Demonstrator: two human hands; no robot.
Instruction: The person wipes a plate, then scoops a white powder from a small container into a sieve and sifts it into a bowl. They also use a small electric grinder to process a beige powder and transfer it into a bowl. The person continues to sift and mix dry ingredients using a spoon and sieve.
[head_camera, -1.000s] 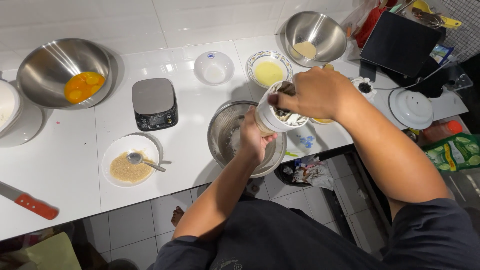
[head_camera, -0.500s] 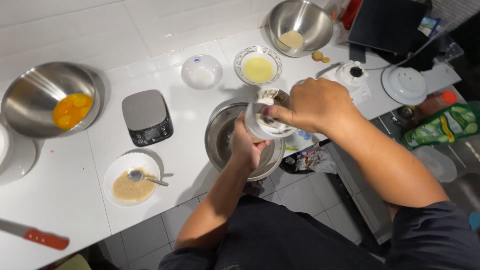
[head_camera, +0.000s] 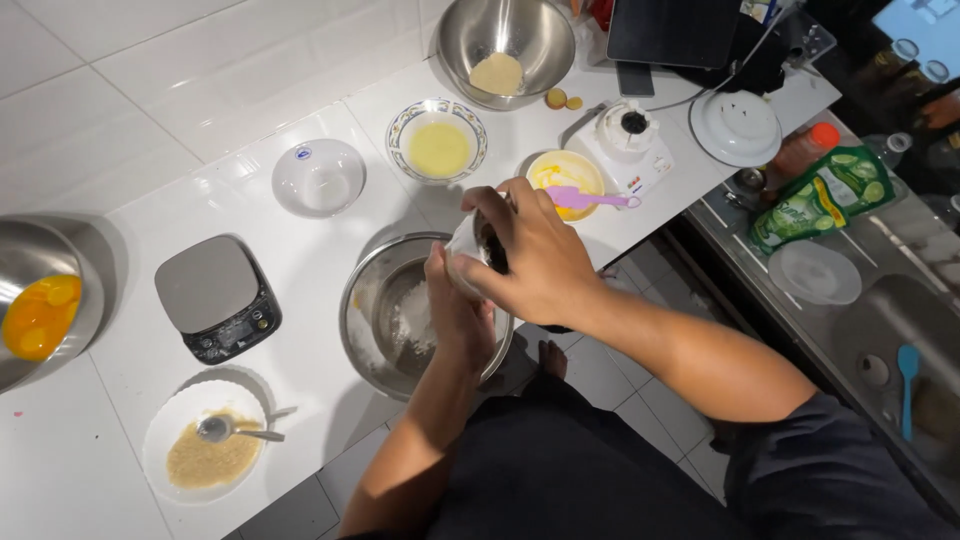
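Both hands have shifted lower over the steel bowl (head_camera: 420, 315) at the bench's near edge: left hand (head_camera: 455, 305) and right hand (head_camera: 530, 262) clasp a white cup (head_camera: 468, 252), tipped; flour already inside, emptying seemingly unfinished.

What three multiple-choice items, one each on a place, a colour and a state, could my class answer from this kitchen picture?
1. Where is the kitchen scale?
A. left of the steel bowl under the hands
B. inside the sink
C. on the dark tablet

2. What colour is the spatula lying across the small yellow bowl?
A. green
B. pink
C. black

3. What are the left hand and right hand doing?
A. resting flat on the counter
B. holding a small white container over the steel bowl
C. gripping a knife

Answers: 1 A, the scale sits on the counter left of that bowl. 2 B, the spatula is pink. 3 B, both hands clasp the container above the floury bowl.
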